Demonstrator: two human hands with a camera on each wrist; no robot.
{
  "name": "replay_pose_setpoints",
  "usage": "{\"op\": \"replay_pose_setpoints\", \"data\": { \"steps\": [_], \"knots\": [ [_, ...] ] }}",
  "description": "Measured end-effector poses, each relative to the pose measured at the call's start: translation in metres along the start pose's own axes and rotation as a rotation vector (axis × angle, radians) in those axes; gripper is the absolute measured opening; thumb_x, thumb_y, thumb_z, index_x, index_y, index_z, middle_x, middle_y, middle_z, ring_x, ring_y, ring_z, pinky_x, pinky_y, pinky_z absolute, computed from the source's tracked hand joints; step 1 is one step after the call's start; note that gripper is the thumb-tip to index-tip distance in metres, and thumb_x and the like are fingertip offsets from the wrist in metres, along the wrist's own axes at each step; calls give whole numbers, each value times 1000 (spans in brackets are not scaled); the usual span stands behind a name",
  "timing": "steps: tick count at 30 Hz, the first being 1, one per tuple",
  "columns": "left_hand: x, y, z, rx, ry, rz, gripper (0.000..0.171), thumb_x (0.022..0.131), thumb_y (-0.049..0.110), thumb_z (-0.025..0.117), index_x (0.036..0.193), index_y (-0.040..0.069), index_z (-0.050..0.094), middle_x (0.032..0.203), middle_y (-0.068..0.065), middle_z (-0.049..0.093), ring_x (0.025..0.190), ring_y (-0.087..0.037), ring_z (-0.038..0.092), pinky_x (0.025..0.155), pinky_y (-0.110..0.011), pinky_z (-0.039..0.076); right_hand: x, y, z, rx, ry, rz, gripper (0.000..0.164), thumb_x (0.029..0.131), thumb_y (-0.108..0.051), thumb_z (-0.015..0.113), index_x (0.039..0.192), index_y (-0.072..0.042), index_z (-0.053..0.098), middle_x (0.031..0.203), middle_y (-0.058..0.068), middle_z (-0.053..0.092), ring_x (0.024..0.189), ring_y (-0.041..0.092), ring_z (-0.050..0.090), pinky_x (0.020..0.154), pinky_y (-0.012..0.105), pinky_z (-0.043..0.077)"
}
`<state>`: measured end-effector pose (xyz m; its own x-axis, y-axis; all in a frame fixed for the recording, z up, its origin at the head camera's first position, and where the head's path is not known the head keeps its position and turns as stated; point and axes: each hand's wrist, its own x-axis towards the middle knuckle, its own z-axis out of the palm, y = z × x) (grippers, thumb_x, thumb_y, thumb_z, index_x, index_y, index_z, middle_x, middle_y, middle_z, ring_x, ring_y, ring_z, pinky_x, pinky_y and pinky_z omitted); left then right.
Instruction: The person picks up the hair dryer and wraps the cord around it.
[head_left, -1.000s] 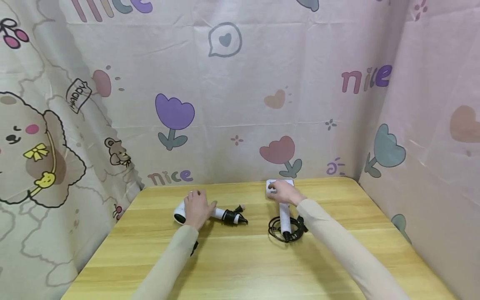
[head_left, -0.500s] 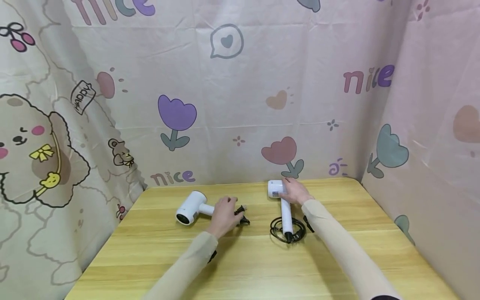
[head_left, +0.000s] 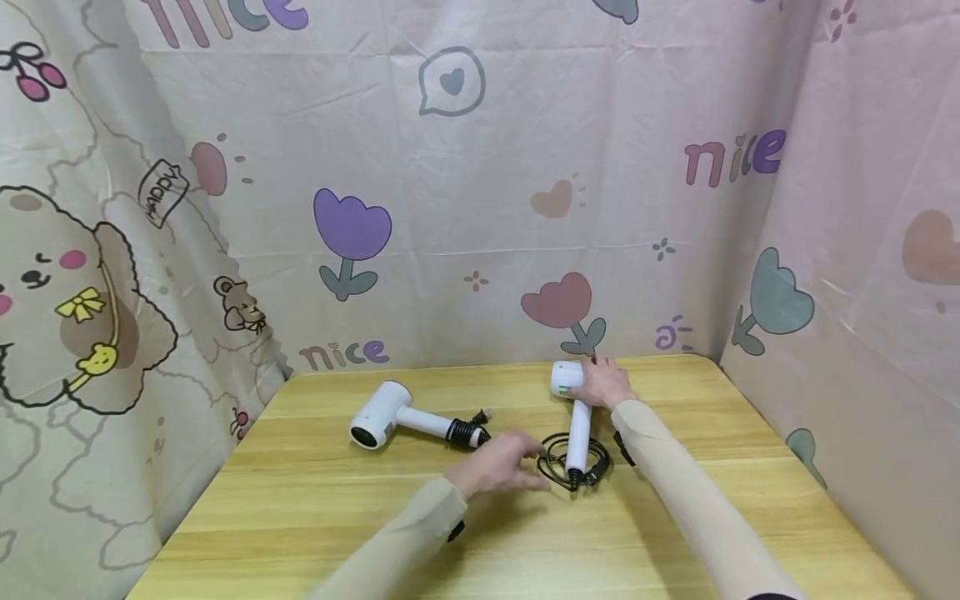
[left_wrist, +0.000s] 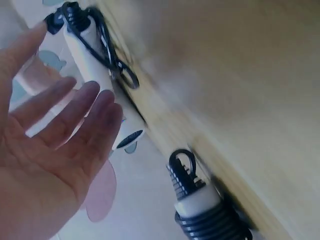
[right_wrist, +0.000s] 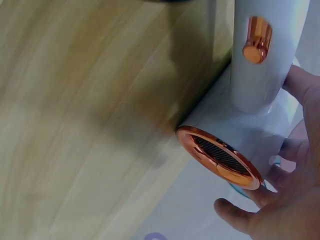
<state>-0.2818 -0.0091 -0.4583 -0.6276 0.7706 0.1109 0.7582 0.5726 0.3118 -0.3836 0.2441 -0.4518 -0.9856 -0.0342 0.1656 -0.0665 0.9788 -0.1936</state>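
"What's closest to us?"

"Two pale sleeves point(head_left: 401, 542), stretched out over the wood-grain tabletop point(head_left: 270, 500). The left hand point(head_left: 498, 464) is the nearer one. Its grip is wide, fingers loosely spread, nothing in it."

"Is it by anything?"

"A black cord point(head_left: 551, 479), coiled loosely around the foot of a handle, just beside those fingertips. Whether they touch, I can't tell from here."

"And that handle?"

"It belongs to the loose-cord dryer point(head_left: 578, 433), white, lying with its handle towards us and its head near the back edge. There's a copper ring point(right_wrist: 187, 142) round one end."

"What about the other one?"

"The wrapped-cord dryer point(head_left: 382, 412) lies over to the left, handle pointing right, cord wound tightly near the end."

"Where's the right hand point(head_left: 606, 383)?"

"Farther back, on the head of the loose-cord dryer. That grip holds it, thumb and fingers spanning the barrel."

"Behind it all?"

"A printed curtain point(head_left: 480, 167), tulips and hearts."
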Motion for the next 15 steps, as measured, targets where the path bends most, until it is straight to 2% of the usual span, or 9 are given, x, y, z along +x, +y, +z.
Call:
{"op": "replay_pose_setpoints", "data": {
  "steps": [3, 5, 9, 13, 15],
  "knots": [
    [-1, 6, 6, 51, -51, 13, 56, 80, 44, 76, 126, 15, 65, 120, -1, 66, 97, -8, 62, 89, -22, 52, -2, 5, 0, 21, -22, 38, 90, 77, -56, 72, 140, 1, 44, 127, 28, 52, 113, 41, 52, 91, 58, 47],
    [-1, 9, 9, 72, -72, 33, 49, 82, 40, 76, 124, 18, 67, 118, 0, 64, 93, -6, 60, 87, -19, 51, -5, 11, 2, 38, -35, 65, 93, 77, -61, 71, 139, 2, 43, 122, 27, 55, 110, 40, 53, 88, 58, 46],
    [0, 11, 13, 134, -60, 74, 32, 85, 32, 75, 115, 21, 72, 115, 3, 63, 98, -6, 59, 89, -19, 50, -11, 19, 3, 59, -45, 103, 95, 75, -65, 70, 137, 1, 43, 114, 25, 58, 102, 38, 55, 83, 55, 45],
    [-3, 7, 14, 165, -45, 21, 29, 84, 32, 76, 112, 24, 73, 115, 1, 62, 102, -10, 59, 89, -24, 51, -14, 21, -1, 35, -76, 121, 95, 71, -67, 72, 134, 0, 48, 104, 20, 61, 88, 32, 57, 74, 47, 48],
    [-6, 4, 14, 175, -39, 10, 28, 83, 33, 76, 110, 25, 72, 115, 1, 61, 100, -10, 58, 88, -25, 51, -16, 22, -4, 35, -103, 136, 90, 68, -66, 74, 127, -1, 54, 96, 16, 63, 80, 28, 57, 66, 41, 48]
  ]
}}
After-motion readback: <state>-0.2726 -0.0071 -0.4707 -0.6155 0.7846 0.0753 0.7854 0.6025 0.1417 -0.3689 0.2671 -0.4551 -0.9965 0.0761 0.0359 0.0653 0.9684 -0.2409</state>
